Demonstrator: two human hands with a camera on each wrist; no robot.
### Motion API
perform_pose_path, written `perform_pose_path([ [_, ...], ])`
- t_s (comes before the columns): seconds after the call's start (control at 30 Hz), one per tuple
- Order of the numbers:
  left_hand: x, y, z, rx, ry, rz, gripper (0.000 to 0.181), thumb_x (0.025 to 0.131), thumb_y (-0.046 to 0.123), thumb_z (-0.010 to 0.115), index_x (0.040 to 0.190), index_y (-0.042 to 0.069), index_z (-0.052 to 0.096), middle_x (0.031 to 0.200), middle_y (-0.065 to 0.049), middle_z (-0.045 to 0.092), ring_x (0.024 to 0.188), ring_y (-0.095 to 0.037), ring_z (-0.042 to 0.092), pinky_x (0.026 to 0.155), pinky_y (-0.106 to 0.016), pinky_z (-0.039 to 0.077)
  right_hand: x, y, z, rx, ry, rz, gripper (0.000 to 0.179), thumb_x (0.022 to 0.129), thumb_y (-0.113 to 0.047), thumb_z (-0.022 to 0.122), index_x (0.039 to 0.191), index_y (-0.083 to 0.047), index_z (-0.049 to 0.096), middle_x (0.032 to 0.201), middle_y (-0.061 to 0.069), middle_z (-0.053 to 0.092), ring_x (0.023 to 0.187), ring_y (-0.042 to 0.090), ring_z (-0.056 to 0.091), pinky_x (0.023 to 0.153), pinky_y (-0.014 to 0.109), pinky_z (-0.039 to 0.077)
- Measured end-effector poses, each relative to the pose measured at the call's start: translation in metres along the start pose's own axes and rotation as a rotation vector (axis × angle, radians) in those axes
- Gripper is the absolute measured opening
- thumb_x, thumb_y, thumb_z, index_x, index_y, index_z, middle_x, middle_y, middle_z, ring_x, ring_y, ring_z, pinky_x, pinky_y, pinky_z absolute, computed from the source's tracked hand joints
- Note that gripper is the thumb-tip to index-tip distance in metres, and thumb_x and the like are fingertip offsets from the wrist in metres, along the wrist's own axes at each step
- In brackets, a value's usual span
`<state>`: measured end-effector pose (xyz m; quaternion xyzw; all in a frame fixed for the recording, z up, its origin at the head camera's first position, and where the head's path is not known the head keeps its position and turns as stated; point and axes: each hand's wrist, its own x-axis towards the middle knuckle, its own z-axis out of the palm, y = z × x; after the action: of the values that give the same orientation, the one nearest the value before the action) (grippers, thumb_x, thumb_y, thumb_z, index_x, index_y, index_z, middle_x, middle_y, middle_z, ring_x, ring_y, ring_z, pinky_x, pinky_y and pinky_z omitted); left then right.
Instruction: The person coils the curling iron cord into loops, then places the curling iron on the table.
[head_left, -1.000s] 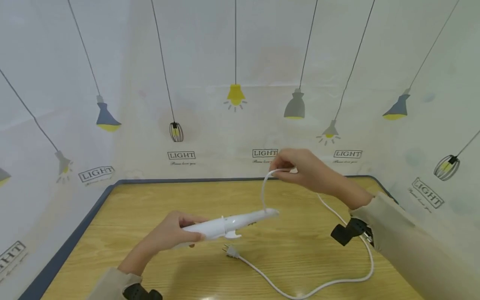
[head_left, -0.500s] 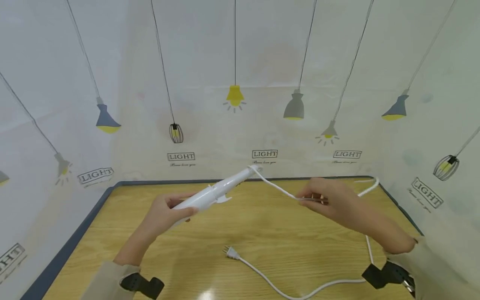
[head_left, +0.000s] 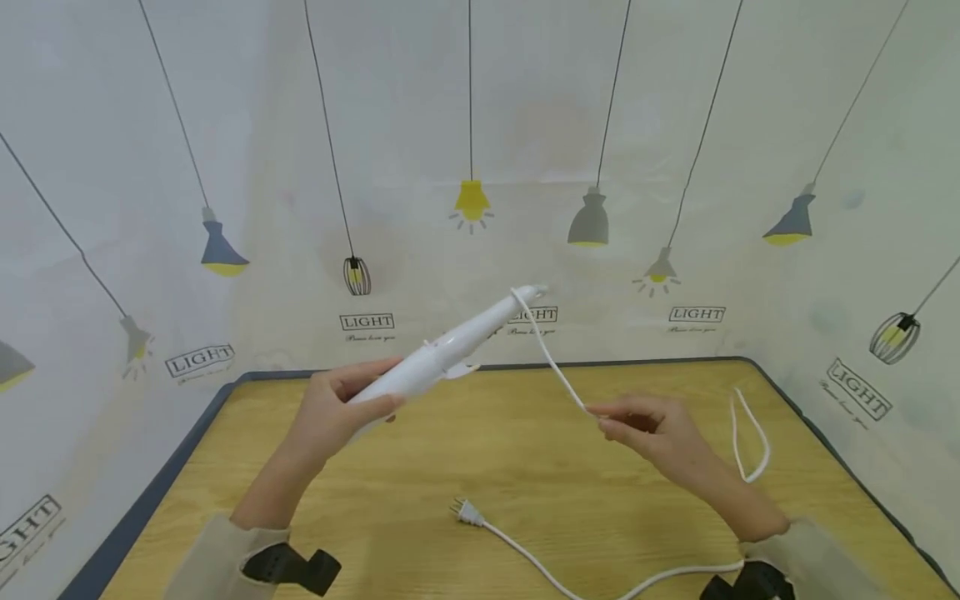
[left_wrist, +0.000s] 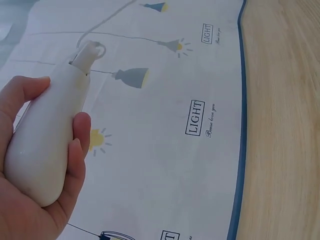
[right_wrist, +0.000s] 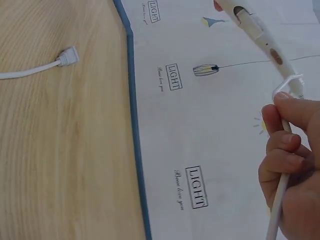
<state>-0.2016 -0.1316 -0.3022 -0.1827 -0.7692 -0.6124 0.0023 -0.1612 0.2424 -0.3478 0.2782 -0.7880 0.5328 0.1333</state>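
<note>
A long white corded appliance, looking like a curling iron (head_left: 450, 346), slants up to the right above the table. My left hand (head_left: 318, 412) grips its thick, rounded end, thumb on one side and fingers on the other in the left wrist view. A small lever (head_left: 459, 371) juts from its underside, and the right wrist view shows an oval brown spot (right_wrist: 276, 56) on its slim part. From the narrow end hangs the white power cord (head_left: 551, 358). My right hand (head_left: 660, 433) pinches this cord between thumb and fingers, some way below the appliance.
The two-prong plug (head_left: 470, 512) lies on the wooden table (head_left: 420, 492), its cord running right along the front. A loop of cord (head_left: 761, 450) shows behind the right forearm. A wall covering (head_left: 420, 250) printed with lamps encloses the table beyond its dark blue edge (head_left: 285, 375).
The appliance's narrow end has swung upward, lifted by the left hand. My right hand has come down and right from the narrow end, holding the cord, which now slopes down from it.
</note>
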Motion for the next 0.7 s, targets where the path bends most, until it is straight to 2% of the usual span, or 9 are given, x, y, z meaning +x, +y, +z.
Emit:
perform_pose_path([
  [0.1, -0.008, 0.004, 0.003, -0.035, -0.009, -0.019, 0.044, 0.079, 0.013, 0.073, 0.121, 0.006, 0.060, 0.114, -0.015, 0.060, 0.080, -0.024, 0.063, 0.069, -0.037, 0.052, -0.002, 0.013, 0.005, 0.082, -0.004, 0.127, 0.022, 0.085, 0.000, 0.062, 0.107, 0.004, 0.066, 0.085, -0.003, 0.066, 0.058, 0.006, 0.051, 0.043, 0.024, 0.041],
  [0.17, -0.012, 0.006, 0.005, -0.056, -0.030, -0.021, 0.044, 0.078, 0.011, 0.073, 0.121, 0.005, 0.061, 0.114, -0.015, 0.061, 0.081, -0.024, 0.063, 0.069, -0.037, 0.053, -0.002, 0.021, 0.007, 0.102, -0.026, 0.185, 0.023, 0.085, -0.004, 0.063, 0.107, 0.003, 0.066, 0.083, -0.003, 0.066, 0.054, 0.006, 0.045, 0.040, 0.026, 0.036],
  [0.2, -0.014, 0.007, 0.007, -0.067, -0.048, -0.017, 0.044, 0.078, 0.011, 0.073, 0.120, 0.005, 0.061, 0.113, -0.015, 0.061, 0.080, -0.025, 0.062, 0.068, -0.037, 0.053, -0.002, 0.025, 0.007, 0.109, -0.039, 0.203, 0.022, 0.086, -0.005, 0.063, 0.106, 0.003, 0.066, 0.084, -0.003, 0.067, 0.055, 0.006, 0.047, 0.040, 0.026, 0.035],
  [0.33, -0.017, 0.011, 0.013, -0.101, -0.148, 0.025, 0.042, 0.079, 0.009, 0.072, 0.119, 0.004, 0.062, 0.111, -0.015, 0.062, 0.084, -0.027, 0.061, 0.068, -0.038, 0.053, 0.003, 0.036, 0.005, 0.123, -0.096, 0.161, 0.020, 0.084, -0.003, 0.064, 0.103, 0.000, 0.069, 0.087, -0.002, 0.068, 0.061, 0.006, 0.052, 0.043, 0.027, 0.036],
  [0.43, -0.020, 0.012, 0.013, -0.112, -0.222, 0.061, 0.041, 0.078, 0.006, 0.071, 0.118, 0.004, 0.062, 0.110, -0.014, 0.063, 0.087, -0.029, 0.060, 0.067, -0.039, 0.053, 0.014, 0.040, 0.003, 0.123, -0.113, 0.124, 0.019, 0.083, 0.000, 0.064, 0.100, -0.003, 0.071, 0.085, -0.002, 0.068, 0.059, 0.003, 0.048, 0.044, 0.026, 0.036],
  [0.57, -0.025, 0.013, 0.011, -0.130, -0.320, 0.126, 0.040, 0.078, 0.003, 0.071, 0.117, 0.001, 0.062, 0.108, -0.016, 0.064, 0.088, -0.030, 0.061, 0.065, -0.042, 0.053, 0.032, 0.037, -0.001, 0.081, -0.110, 0.181, 0.012, 0.082, 0.002, 0.065, 0.093, 0.002, 0.070, 0.073, -0.003, 0.064, 0.052, 0.004, 0.041, 0.045, 0.024, 0.036],
  [0.7, -0.027, 0.012, 0.010, -0.136, -0.414, 0.162, 0.039, 0.078, 0.002, 0.070, 0.116, -0.001, 0.062, 0.108, -0.016, 0.064, 0.085, -0.027, 0.062, 0.063, -0.041, 0.053, 0.051, 0.032, -0.008, 0.189, -0.188, 0.058, 0.011, 0.082, 0.005, 0.062, 0.091, 0.005, 0.069, 0.075, 0.001, 0.064, 0.059, 0.011, 0.053, 0.049, 0.024, 0.045],
])
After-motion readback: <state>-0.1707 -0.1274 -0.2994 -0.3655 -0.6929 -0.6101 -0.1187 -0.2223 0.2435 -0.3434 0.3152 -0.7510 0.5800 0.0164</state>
